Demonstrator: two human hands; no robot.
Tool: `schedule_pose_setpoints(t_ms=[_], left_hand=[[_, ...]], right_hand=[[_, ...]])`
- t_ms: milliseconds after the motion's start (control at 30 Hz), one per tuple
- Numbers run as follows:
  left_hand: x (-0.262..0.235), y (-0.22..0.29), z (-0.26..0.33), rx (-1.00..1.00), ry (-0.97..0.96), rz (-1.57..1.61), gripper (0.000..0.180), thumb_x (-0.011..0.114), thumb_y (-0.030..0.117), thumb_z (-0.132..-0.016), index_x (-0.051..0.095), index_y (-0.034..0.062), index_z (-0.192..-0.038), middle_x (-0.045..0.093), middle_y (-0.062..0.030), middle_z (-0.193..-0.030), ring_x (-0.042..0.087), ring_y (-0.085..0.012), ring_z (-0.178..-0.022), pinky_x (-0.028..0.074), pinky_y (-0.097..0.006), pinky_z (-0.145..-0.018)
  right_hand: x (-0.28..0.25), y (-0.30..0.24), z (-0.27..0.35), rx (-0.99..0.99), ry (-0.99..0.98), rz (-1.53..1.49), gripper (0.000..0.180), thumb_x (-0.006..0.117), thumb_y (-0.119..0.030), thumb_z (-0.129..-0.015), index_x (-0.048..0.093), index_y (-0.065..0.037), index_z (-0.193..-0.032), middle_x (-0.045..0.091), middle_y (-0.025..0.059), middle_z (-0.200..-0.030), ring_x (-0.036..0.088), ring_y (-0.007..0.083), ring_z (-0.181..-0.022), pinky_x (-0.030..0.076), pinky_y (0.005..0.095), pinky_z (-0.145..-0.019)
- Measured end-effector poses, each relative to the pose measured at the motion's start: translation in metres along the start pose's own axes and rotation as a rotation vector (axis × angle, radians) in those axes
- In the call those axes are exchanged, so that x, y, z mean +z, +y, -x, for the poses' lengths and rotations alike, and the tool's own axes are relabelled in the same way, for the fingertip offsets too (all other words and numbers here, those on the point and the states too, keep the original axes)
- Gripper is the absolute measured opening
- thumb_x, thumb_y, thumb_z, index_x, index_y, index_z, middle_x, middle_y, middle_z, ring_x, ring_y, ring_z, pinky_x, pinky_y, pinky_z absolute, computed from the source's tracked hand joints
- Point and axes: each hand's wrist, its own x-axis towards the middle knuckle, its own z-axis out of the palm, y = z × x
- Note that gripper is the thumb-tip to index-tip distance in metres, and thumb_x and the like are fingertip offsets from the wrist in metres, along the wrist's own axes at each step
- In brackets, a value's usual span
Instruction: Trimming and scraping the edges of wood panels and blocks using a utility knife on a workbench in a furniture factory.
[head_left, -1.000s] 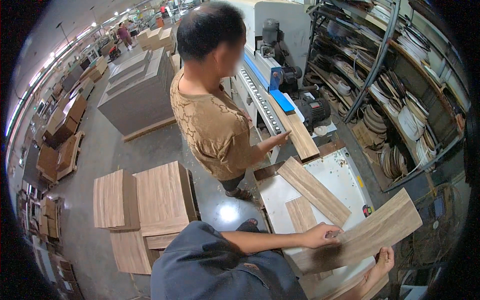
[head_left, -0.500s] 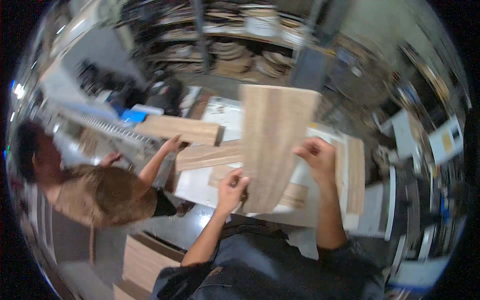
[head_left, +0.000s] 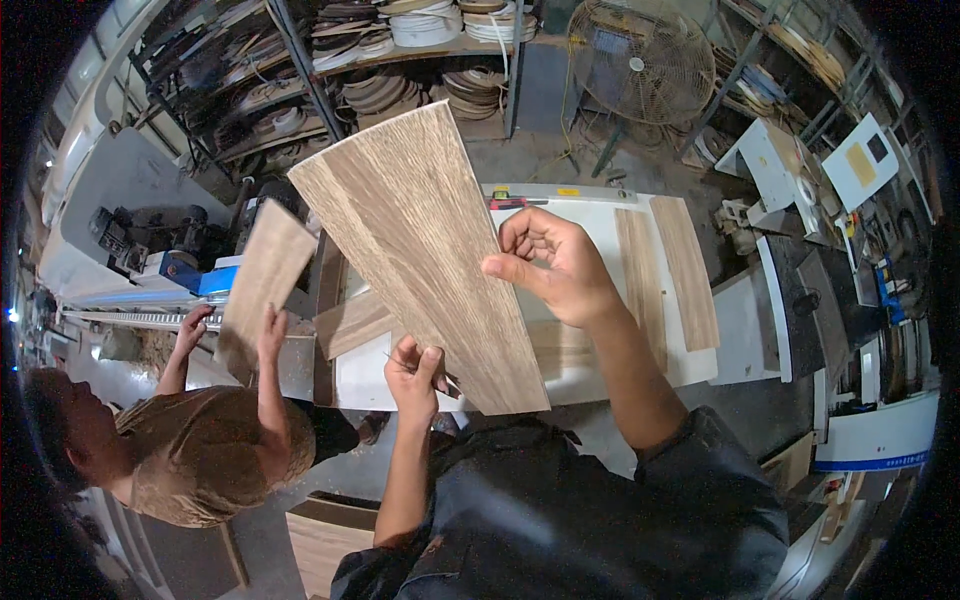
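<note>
A long wood-grain board (head_left: 420, 240) is held up before me, tilted with its far end leaning left. My left hand (head_left: 414, 380) is closed at the board's lower left edge, thumb and fingers pinched together. Beside those fingers shows a small dark item, too hidden to name. On the board's right edge, my right hand (head_left: 550, 262) is closed, with the thumb against the edge and the other fingers curled. Beneath the board stands a white-topped table (head_left: 590, 215) bearing more wood-grain strips (head_left: 685, 270).
At left a co-worker (head_left: 205, 445) holds another wood-grain board (head_left: 268, 280) beside a machine (head_left: 130, 240). A level (head_left: 560, 192) lies along the table's far edge. Beyond are a large fan (head_left: 640, 65) and shelves with rolls of edging (head_left: 385, 95). Panels (head_left: 325, 550) stand at lower left.
My board has swung from nearly upright to leaning left. The co-worker has lifted a board that was lying flat and now holds it in both hands. My view has shifted.
</note>
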Motion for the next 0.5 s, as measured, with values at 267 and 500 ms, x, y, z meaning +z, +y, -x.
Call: schedule_pose_setpoints(t_ms=[267,500], left_hand=[[0.001,0.014,0.004,-0.012,0.019,0.034,0.03,0.074,0.017,-0.096,0.064,-0.0043,-0.116,0.063,-0.0021,-0.074,0.05,-0.008,-0.046,0.044,-0.023,-0.042],[-0.009,0.001,0.009,-0.004,0.005,0.09,0.036,0.073,0.015,-0.096,0.061,-0.0051,-0.123,0.063,-0.002,-0.072,0.05,-0.0082,-0.046,0.044,-0.023,-0.043]], right_hand=[[0.006,-0.007,-0.004,-0.027,-0.092,0.014,0.026,0.079,-0.015,-0.094,0.054,-0.006,-0.096,0.052,-0.0033,-0.089,0.051,0.0053,-0.084,0.046,0.0239,-0.078],[0.013,-0.003,-0.002,-0.024,-0.245,-0.085,0.028,0.077,-0.022,-0.097,0.053,-0.008,-0.095,0.047,-0.0043,-0.087,0.042,0.0051,-0.079,0.039,0.0229,-0.074]])
